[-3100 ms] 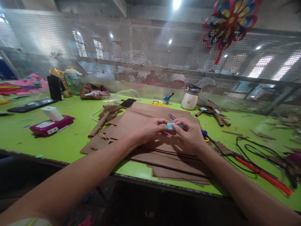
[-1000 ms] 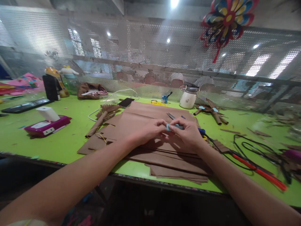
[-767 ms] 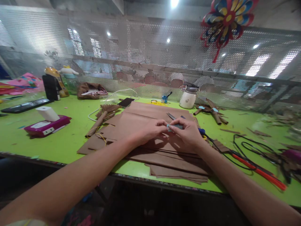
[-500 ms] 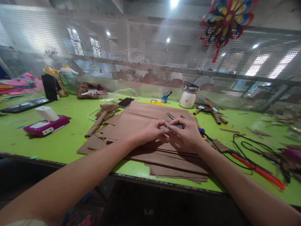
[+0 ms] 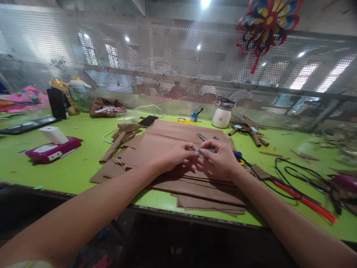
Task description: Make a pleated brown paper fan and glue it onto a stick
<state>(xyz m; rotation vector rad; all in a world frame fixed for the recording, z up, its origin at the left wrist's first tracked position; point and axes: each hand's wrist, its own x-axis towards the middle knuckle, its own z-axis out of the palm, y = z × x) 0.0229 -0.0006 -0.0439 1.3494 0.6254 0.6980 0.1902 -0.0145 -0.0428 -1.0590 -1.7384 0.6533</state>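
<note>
A small pale blue-grey piece (image 5: 211,150), which looks like paper or a sticker, is between my hands. My left hand (image 5: 180,157) pinches its near end with thumb and forefinger, the other fingers curled loosely below. The thumb and fingers of my right hand (image 5: 223,158) are closed on the same piece and partly cover it. Under both hands lie stacked brown paper sheets (image 5: 164,143). Just behind my right hand are scissors (image 5: 202,137), their blades pointing away and the handles partly hidden. Beside that hand shows a blue tool handle (image 5: 238,154).
Folded brown paper fans (image 5: 119,137) lie left on the green table (image 5: 83,163); more rolled pieces (image 5: 252,136) with pale blue bits are back right. A purple power strip (image 5: 52,150), a white jug (image 5: 222,113), an orange-handled tool (image 5: 306,203) and a black cable (image 5: 292,175) surround the sheets.
The fingers of my left hand have shifted slightly and spread a little more below the pale piece. Both hands stay together in the same place; the view has moved very slightly.
</note>
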